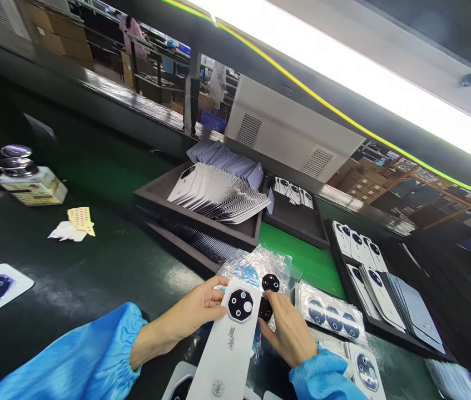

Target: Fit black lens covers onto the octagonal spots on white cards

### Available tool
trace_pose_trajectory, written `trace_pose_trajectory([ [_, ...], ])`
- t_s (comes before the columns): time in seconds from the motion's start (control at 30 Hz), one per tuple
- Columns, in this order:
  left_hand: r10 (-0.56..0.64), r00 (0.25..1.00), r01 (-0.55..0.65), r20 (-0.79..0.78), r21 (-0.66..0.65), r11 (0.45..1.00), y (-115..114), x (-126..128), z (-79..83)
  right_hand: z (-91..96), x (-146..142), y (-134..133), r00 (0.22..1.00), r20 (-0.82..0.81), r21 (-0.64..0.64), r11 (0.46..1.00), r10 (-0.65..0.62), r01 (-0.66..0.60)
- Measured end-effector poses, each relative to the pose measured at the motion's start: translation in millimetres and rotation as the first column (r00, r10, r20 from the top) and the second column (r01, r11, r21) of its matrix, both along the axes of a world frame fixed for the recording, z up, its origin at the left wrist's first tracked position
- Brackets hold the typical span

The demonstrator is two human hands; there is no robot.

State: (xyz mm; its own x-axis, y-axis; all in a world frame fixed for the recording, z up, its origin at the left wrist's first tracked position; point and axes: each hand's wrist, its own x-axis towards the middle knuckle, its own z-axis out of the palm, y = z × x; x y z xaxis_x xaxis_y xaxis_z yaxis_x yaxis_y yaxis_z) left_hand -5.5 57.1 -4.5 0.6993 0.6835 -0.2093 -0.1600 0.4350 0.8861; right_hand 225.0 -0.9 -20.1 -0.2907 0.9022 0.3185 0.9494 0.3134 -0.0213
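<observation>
Left hand (196, 311): fingers and thumb gripping left edge of white oblong panel (224, 361) with black octagonal camera patch (235, 306); panel slants over dark glossy bench (114, 266)
Right hand (288, 331): thumb and finger pinching small black camera-patterned piece (265, 309) beside panel's right edge, crinkled clear plastic (274, 256) just behind
Farther off I see black tray (193, 223) of fanned white panels (221, 191)

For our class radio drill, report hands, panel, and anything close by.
Left hand gripping white panel. Right hand at black disc, grip unclear. Clear plastic just beyond panel.
</observation>
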Motion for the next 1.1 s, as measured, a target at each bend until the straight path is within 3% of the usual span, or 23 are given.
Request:
trace_pose_trajectory([
  [0.23,0.009,1.0,-0.009,-0.001,-0.018,1.0,-0.4,-1.2,3.7,16.8,-3.4,-0.7,0.998,0.045,-0.069,0.997,0.042,-0.039],
  [0.43,0.011,0.999,-0.01,0.036,-0.01,1.0,-0.8,0.1,-0.3,13.7,-3.5,-0.8,0.999,0.038,-0.068,0.997,0.031,-0.028],
  [0.8,-0.006,0.999,0.006,0.04,0.002,1.0,-7.4,-9.0,4.6,28.4,8.5,-6.4,0.994,-0.11,-0.163,0.987,-0.007,-0.011],
  [0.93,-0.018,1.0,0.018,-0.022,0.003,1.0,-15.3,-22.4,11.9,45.5,6.3,-13.4,0.981,-0.185,-0.069,0.997,-0.057,0.045],
  [1.1,-0.021,1.0,0.02,-0.007,-0.031,0.999,-29.2,-31.7,15.3,73.4,-20.6,-31.4,0.987,-0.159,0.059,0.998,0.008,0.001],
])
